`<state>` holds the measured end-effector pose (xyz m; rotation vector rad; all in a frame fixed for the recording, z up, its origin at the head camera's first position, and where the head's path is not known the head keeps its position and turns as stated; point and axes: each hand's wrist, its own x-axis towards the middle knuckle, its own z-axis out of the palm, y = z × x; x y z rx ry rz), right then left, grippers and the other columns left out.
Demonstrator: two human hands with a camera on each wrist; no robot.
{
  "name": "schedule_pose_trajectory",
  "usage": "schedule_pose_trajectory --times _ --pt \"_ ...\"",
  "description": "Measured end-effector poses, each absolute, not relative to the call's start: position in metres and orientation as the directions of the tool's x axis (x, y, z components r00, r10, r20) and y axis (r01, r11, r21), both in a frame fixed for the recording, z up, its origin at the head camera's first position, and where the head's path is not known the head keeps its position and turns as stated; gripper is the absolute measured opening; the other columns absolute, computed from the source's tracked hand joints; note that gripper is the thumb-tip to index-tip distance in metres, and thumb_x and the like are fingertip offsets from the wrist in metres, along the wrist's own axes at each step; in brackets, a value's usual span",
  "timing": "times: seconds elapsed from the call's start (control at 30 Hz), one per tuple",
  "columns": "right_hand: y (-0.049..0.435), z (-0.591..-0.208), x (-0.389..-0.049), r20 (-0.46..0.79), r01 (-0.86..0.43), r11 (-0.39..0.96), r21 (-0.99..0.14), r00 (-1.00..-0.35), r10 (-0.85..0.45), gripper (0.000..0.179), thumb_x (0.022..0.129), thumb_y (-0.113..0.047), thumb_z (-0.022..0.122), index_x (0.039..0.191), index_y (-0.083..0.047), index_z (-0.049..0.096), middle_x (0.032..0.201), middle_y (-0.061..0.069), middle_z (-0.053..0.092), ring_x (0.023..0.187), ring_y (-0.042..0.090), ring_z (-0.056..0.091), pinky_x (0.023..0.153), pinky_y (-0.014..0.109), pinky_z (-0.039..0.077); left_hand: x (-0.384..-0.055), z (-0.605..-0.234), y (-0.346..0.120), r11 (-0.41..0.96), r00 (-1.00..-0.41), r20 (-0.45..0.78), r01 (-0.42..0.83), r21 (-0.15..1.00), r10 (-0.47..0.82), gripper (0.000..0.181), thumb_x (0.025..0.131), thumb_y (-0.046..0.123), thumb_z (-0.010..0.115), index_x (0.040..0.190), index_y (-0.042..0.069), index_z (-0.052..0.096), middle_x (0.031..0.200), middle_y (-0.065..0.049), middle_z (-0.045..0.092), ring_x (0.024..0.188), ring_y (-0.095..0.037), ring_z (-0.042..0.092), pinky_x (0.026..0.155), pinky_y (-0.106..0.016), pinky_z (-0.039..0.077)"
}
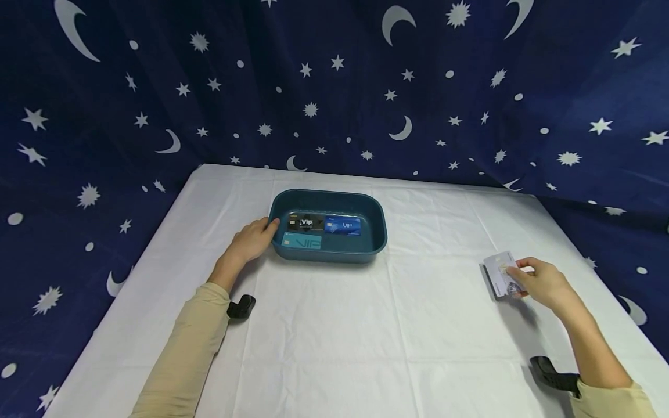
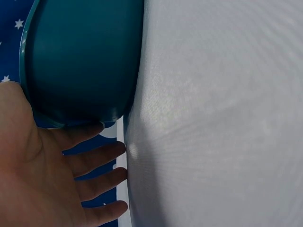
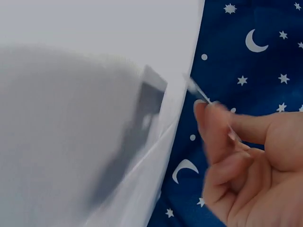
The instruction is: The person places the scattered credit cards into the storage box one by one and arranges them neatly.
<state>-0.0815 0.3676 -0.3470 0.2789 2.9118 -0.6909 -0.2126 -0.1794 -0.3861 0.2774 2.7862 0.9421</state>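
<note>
My right hand pinches a pale card between thumb and fingers above the right side of the table; the right wrist view shows the card nearly edge-on and blurred. At the far-middle stands a teal plastic tub. My left hand holds its left end, thumb over the rim and the other fingers spread along the outside. Inside the tub lie a black VIP card, a blue VIP card and a turquoise VIP card, all flat on the bottom.
A white cloth covers the table. Behind and beside it hangs dark blue fabric with pale stars and moons. Black wrist devices sit at both sleeve cuffs. The card and right hand cast a shadow on the cloth.
</note>
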Motion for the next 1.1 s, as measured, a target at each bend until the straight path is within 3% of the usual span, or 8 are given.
schedule_pose_trajectory --times 0.2,0.43,0.77,0.97,1.1 --pt "0.360 -0.347 -0.084 -0.140 0.238 0.831 -0.503 -0.971 0.193 0.051 0.102 -0.031 0.044 0.124 0.015 0.038 0.079 0.010 0.065 0.060 0.017 0.058 0.051 0.030 0.039 -0.213 -0.387 -0.180 0.778 -0.966 -0.111 0.117 0.617 0.234 0.064 0.104 0.042 0.021 0.141 -0.009 0.036 0.142 -0.029 0.038 0.131 -0.046 0.031 0.101 -0.065 0.020" --pt "0.353 -0.353 -0.087 0.005 0.158 0.822 -0.547 -0.981 0.192 0.044 0.099 -0.025 0.053 0.119 0.014 0.051 0.074 0.008 0.068 0.055 0.017 0.062 0.047 0.027 0.045 -0.212 -0.387 -0.181 0.781 -0.965 -0.114 0.118 0.613 0.235 0.065 0.104 0.042 0.021 0.141 -0.009 0.036 0.142 -0.029 0.037 0.132 -0.047 0.031 0.101 -0.065 0.020" --pt "0.364 -0.382 -0.111 0.221 0.044 0.805 -0.591 -0.951 0.214 0.036 0.095 -0.028 0.060 0.117 0.000 0.065 0.070 0.005 0.066 0.052 0.016 0.059 0.041 0.033 0.034 -0.212 -0.387 -0.182 0.783 -0.965 -0.115 0.120 0.610 0.238 0.065 0.104 0.042 0.020 0.142 -0.008 0.035 0.143 -0.029 0.036 0.132 -0.047 0.030 0.101 -0.065 0.019" --pt "0.393 -0.422 -0.138 0.327 -0.036 0.837 -0.547 -0.929 0.174 0.033 0.093 -0.040 0.061 0.112 -0.014 0.071 0.069 -0.007 0.065 0.051 0.007 0.058 0.038 0.025 0.034 -0.213 -0.386 -0.181 0.781 -0.965 -0.108 0.123 0.612 0.237 0.063 0.104 0.041 0.021 0.141 -0.007 0.038 0.141 -0.028 0.039 0.130 -0.047 0.033 0.100 -0.065 0.021" --pt "0.363 -0.393 -0.127 0.276 -0.011 0.818 -0.575 -0.944 0.181 0.034 0.096 -0.030 0.060 0.115 -0.004 0.067 0.072 0.002 0.066 0.052 0.009 0.059 0.039 0.028 0.034 -0.212 -0.385 -0.180 0.780 -0.966 -0.108 0.121 0.615 0.235 0.063 0.104 0.041 0.022 0.141 -0.007 0.038 0.141 -0.028 0.040 0.130 -0.046 0.033 0.100 -0.064 0.022"
